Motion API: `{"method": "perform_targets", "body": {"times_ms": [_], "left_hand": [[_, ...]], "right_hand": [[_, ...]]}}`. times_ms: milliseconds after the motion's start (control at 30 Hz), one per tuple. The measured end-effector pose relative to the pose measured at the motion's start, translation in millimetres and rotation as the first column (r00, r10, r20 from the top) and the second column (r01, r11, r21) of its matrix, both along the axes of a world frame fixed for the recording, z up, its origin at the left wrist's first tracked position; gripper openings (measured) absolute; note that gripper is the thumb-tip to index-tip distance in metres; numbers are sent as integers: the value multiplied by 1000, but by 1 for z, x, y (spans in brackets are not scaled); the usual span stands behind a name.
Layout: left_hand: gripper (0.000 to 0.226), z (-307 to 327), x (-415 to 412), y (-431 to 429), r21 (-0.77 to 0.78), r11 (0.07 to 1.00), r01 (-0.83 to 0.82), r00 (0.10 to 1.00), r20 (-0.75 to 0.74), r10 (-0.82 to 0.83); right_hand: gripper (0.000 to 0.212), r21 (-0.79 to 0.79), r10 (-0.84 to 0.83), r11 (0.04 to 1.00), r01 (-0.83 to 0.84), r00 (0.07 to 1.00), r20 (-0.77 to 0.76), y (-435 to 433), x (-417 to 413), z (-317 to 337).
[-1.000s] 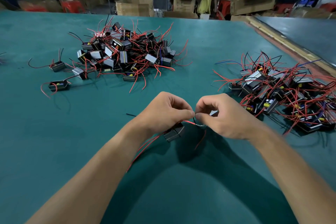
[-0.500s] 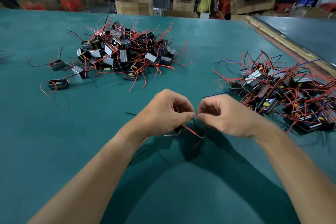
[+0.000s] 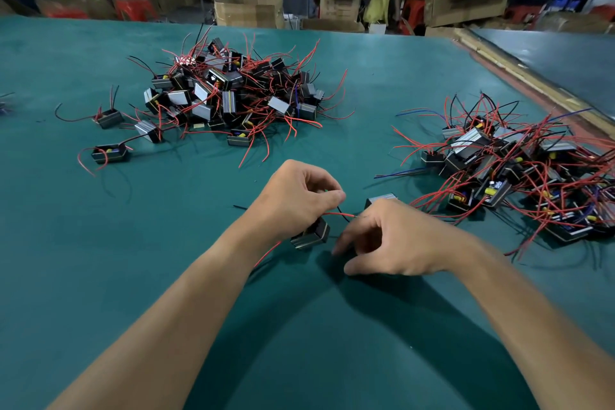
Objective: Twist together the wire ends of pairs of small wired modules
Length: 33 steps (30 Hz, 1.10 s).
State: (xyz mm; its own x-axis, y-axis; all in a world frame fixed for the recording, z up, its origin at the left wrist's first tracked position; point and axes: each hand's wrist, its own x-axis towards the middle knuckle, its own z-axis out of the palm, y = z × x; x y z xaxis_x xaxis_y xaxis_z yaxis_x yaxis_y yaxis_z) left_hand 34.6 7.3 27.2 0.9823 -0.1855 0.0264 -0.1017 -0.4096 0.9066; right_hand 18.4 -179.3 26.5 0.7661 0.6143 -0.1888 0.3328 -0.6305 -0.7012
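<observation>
The left hand [image 3: 299, 196] pinched a red wire [image 3: 334, 214], its black module [image 3: 311, 236] just beneath, over the bench [image 3: 100, 276], while the right hand [image 3: 396, 240] curled beside the wire's end, its grip impossible to tell.

One heap of small black red-wired modules [image 3: 233, 96] lies far left on the green table [image 3: 100, 276], another heap [image 3: 519, 170] right; brown cardboard boxes [image 3: 249, 12] behind.
</observation>
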Motion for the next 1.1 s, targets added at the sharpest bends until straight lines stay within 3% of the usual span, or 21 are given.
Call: {"method": "perform_targets", "body": {"times_ms": [133,800,1100], "left_hand": [[20,1,0,-1,-62,998,-12,1000,-3,12],[19,-1,2,-3,-33,999,-43,999,12,43],[14,-4,4,1,34,994,-106,993,56,104]], "right_hand": [[14,-5,-23,1000,24,998,53,1,0,1],[9,-26,-71,997,78,975,210,11,0,-10],[5,4,-94,996,95,984,152,12,0,-12]]}}
